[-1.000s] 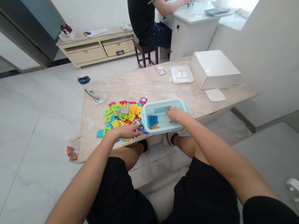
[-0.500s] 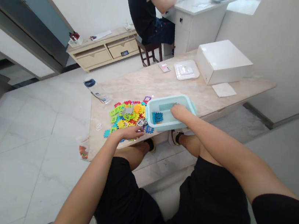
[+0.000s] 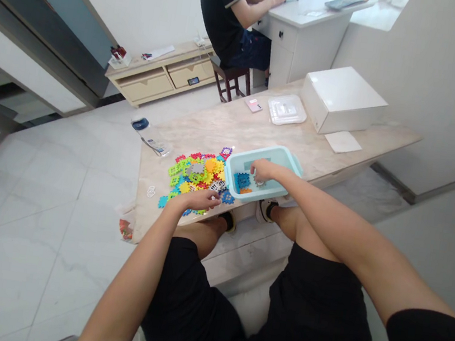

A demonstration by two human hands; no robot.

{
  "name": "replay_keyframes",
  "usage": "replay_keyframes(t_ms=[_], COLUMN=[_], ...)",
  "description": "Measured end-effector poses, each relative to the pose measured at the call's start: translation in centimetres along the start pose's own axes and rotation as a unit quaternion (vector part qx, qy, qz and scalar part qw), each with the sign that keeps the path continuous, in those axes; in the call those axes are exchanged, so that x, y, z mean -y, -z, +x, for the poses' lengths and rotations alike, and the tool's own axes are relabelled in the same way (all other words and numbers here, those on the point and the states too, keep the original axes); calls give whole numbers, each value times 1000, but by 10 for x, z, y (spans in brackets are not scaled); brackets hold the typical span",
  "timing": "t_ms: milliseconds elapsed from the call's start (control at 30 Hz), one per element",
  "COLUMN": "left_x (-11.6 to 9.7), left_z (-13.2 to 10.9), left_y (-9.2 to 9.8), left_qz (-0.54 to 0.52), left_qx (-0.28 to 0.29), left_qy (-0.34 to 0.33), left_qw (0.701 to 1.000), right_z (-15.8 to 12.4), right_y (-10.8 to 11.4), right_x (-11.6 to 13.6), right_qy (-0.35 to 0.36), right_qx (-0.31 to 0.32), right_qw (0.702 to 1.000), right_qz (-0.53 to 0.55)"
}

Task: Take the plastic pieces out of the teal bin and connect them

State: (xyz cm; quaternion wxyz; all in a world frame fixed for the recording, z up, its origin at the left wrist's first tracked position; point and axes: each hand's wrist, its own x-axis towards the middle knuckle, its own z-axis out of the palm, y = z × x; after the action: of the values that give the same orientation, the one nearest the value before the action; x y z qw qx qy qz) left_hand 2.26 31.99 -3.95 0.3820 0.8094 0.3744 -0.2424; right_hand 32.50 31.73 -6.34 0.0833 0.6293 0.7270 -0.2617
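My right hand [image 3: 263, 170] is inside the light blue plastic bin [image 3: 266, 196], its bent fingers pointing down and loosely apart. A greyish piece [image 3: 258, 183] shows just under that hand; whether the fingertips touch it is unclear. Blue gear-edged plastic pieces [image 3: 242, 180] and an orange piece [image 3: 245, 191] lie at the bin's left end. My left hand [image 3: 204, 200] is at the near edge of a pile of colourful interlocking plastic pieces [image 3: 197, 172], fingers stretched out. White patterned pieces [image 3: 217, 186] and a blue piece [image 3: 227, 197] lie close to its fingertips.
On the marbled table [image 3: 199, 127] are a clear plastic pouch [image 3: 153, 138], a white shape [image 3: 151, 190], a pink card [image 3: 253, 105], a clear lid [image 3: 287, 110], a white box [image 3: 341, 99] and paper [image 3: 342, 142]. Another person [image 3: 227, 18] sits at a white desk [image 3: 303, 20].
My right hand has moved left inside the bin, and its fingers have loosened from a closed shape. The greyish piece now shows beneath it. My left hand has stayed nearly still.
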Motion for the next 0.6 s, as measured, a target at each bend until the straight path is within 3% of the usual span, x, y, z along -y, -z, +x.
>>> replay_keyframes(t_ms=[300,600], left_x=[-10,5], left_z=[-6,-9], left_y=[-7,-16], left_qz=[-4,-20], left_qx=[7,-27], left_qy=[36,38], left_qw=[999,999], right_z=[7,-15], right_y=[3,9], right_x=[64,80], right_qy=[19,8], right_qx=[-72,-66], right_qw=[996,992], right_qz=[-51,-111])
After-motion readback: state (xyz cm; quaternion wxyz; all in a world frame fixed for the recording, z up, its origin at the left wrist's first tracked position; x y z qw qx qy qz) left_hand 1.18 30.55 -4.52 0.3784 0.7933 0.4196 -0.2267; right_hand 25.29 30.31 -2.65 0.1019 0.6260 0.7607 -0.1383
